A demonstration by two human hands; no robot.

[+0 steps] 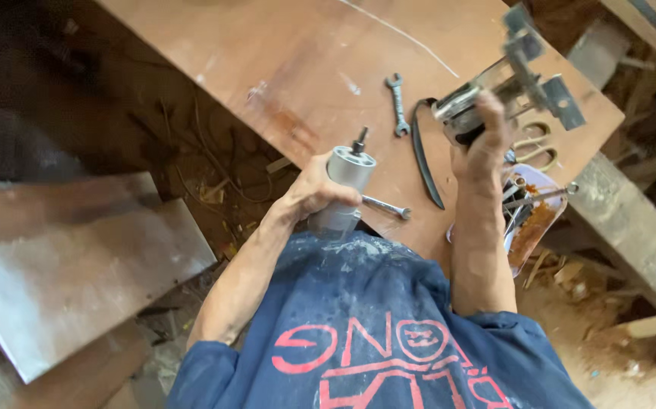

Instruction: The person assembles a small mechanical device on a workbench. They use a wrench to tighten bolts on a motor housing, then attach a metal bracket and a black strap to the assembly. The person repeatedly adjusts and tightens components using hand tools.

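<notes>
My left hand [314, 191] grips a silver cylindrical tool body [345, 185] with a short shaft sticking out of its top, held upright over the near edge of a brown plywood board [305, 68]. My right hand [483, 144] is closed around a metal and clear-plastic tool part [511, 79] with grey brackets, raised above the board's right side. A small open-ended wrench [397, 104] lies on the board between my hands. A second wrench [386, 206] lies just right of the cylinder.
A curved black strap [422, 163] lies on the board by my right wrist. Beyond my right forearm sits a rusty tray [541, 220] holding tools. Pale loop handles [534, 148] lie near it. Wooden planks [78, 265] lie at left, a beam [631, 235] at right.
</notes>
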